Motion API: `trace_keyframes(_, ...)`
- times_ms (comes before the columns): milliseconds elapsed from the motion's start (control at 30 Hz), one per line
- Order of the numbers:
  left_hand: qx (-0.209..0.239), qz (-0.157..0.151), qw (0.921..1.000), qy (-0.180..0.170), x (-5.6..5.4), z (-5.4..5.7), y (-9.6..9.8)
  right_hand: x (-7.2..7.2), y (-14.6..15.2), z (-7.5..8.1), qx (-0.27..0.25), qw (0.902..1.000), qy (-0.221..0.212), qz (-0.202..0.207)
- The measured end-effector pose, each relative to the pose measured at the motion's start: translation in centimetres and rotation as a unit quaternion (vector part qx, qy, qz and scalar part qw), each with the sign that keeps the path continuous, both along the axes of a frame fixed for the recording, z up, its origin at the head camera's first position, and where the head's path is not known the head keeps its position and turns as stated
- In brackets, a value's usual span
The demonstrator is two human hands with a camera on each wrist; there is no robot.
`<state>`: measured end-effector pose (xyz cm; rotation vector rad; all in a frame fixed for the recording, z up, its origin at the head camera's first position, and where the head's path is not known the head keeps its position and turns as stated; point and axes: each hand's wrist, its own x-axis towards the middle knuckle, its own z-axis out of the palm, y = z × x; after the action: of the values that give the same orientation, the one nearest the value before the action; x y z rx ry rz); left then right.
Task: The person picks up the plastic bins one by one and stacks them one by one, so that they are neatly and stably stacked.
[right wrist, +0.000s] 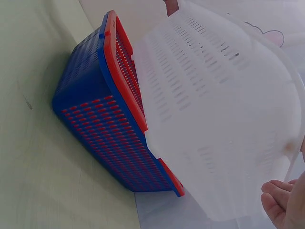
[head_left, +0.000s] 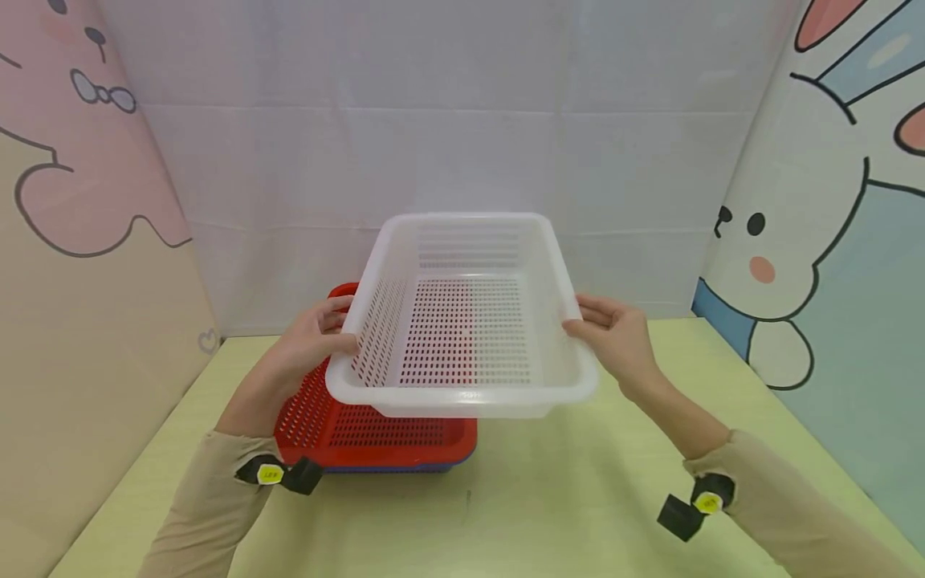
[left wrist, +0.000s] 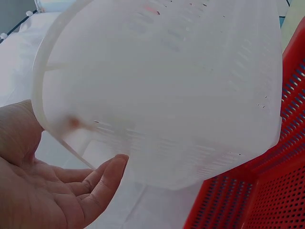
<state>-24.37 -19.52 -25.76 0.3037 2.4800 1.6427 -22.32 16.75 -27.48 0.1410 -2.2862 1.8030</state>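
A white perforated plastic basket (head_left: 466, 397) is held up in the air, tilted so its inside faces the head camera. My left hand (head_left: 312, 341) grips its left rim, thumb over the edge and fingers underneath. On the opposite rim my right hand (head_left: 614, 337) holds on the same way. Below and left of it is a red basket (head_left: 390, 457), nested in a blue basket (right wrist: 95, 129) on the table. In the right wrist view the white basket's lower side overlaps the red rim. The white basket hides much of the red one in the head view.
The pale yellow-green table (head_left: 549, 498) runs back to a white sheet wall (head_left: 462, 160). Cartoon-printed panels stand at both sides, with a rabbit (head_left: 780, 241) on the right one. Each sleeve carries a black strapped device (head_left: 697, 506).
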Motion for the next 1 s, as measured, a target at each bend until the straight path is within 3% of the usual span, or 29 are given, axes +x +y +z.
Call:
trace_keyframes(133,0.009,-0.004,0.9999,-0.006,0.3,0.2,-1.2,-0.3,-1.2,-0.1,-0.015,0.9999,0.000,0.005)
trace_keyframes(400,-0.031,0.002,0.9989,0.036,0.6,0.4,-3.6,-0.5,-3.4,-0.1,-0.032,0.9994,-0.001,0.012)
trace_keyframes(667,-0.053,-0.001,0.9970,0.057,0.6,-0.1,-5.7,-0.9,-5.3,-0.5,-0.061,0.9979,0.007,0.020)
trace_keyframes(1000,-0.041,0.003,0.9951,0.090,0.8,-0.9,-8.2,-0.2,-7.3,-1.1,-0.069,0.9966,0.038,0.025)
